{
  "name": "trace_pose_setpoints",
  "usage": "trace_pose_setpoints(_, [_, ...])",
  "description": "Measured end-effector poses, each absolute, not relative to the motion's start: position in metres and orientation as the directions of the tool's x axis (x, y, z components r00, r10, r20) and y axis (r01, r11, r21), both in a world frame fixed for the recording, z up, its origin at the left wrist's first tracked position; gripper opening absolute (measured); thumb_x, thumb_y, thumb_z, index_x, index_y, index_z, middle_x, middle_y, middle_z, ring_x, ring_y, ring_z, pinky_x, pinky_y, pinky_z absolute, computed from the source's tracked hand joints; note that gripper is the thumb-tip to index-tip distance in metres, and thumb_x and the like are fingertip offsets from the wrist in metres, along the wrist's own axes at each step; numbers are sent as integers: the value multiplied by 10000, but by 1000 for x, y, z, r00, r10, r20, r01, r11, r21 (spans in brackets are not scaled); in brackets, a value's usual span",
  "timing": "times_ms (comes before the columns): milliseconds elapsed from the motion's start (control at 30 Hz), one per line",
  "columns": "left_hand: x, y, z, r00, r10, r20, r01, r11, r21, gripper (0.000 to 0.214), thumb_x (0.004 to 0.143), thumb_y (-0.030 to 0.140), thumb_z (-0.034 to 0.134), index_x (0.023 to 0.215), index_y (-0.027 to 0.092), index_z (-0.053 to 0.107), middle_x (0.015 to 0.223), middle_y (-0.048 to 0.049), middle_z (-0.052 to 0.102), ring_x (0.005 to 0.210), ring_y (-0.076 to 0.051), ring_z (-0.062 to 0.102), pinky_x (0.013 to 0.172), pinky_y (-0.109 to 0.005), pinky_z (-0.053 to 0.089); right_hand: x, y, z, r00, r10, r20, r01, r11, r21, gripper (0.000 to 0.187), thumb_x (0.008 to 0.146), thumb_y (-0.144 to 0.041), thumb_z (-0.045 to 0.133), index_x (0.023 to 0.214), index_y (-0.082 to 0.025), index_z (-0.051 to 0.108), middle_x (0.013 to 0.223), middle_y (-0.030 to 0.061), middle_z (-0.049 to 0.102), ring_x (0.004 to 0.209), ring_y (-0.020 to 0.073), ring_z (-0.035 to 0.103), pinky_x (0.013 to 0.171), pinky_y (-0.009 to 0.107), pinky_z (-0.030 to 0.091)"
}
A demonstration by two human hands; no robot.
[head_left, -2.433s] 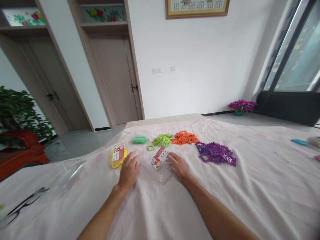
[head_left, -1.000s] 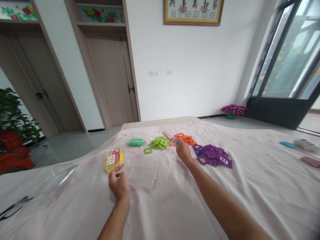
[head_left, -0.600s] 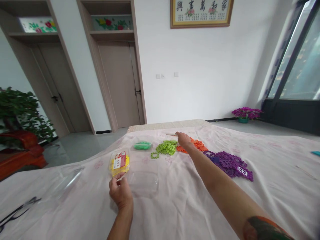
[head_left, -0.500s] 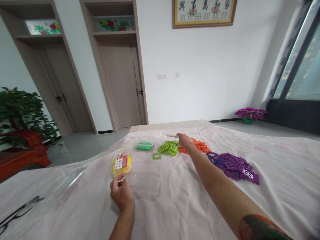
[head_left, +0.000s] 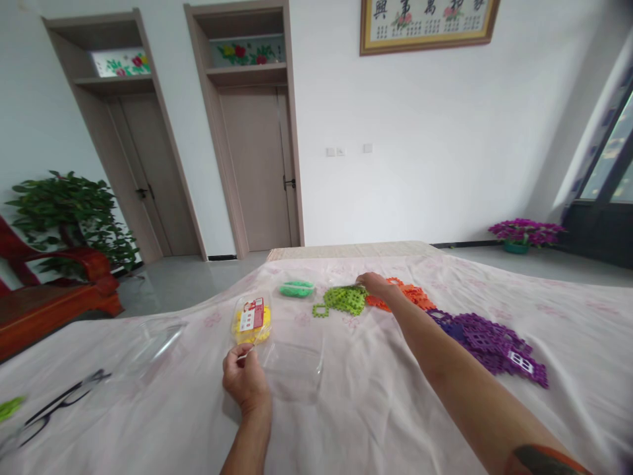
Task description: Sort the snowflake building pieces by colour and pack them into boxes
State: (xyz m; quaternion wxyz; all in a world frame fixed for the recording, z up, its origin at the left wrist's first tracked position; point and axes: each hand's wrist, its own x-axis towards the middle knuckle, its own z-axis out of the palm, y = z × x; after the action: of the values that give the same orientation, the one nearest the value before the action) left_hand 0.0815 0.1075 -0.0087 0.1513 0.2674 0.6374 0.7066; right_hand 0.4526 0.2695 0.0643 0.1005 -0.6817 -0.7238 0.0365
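Note:
My left hand (head_left: 246, 379) is closed in a pinch on the left edge of an open clear plastic box (head_left: 294, 366) lying on the cloth. Just beyond my fingers is a lidded clear box of yellow pieces (head_left: 253, 323) with a red and white label. My right hand (head_left: 374, 284) reaches far forward, its fingers closed on a thin, stick-like tool (head_left: 352, 286) whose exact kind I cannot make out. The tool's tip lies over a pile of lime-green plastic building pieces (head_left: 346, 301). Orange pieces (head_left: 410, 295) lie beside that hand, partly behind the wrist.
Purple pieces (head_left: 494, 340) are heaped beside my right forearm. A box of green pieces (head_left: 297, 289) stands at the back, with a single lime-green square frame (head_left: 320, 310) nearby. On the left lie a clear lid (head_left: 158, 346) and black glasses (head_left: 64, 402). A patterned cloth (head_left: 386, 409) covers the surface.
My right hand has lowered with the thin tool, which now reaches over the lime-green pile. My left hand keeps its pinch. The view has turned left.

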Motion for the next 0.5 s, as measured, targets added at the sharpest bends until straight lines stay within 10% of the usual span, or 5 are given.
trace_pose_setpoints(500, [73,114,-11,-819,555,144,59,-169,984,182,580,256,576,750,218,632,728,34,606,630,-149,498,627,-275,418,434,212,84,-435,900,16,889,433,-148,306,840,-121,539,1036,-235,745,987,57,749,916,202,667,777,252,466])
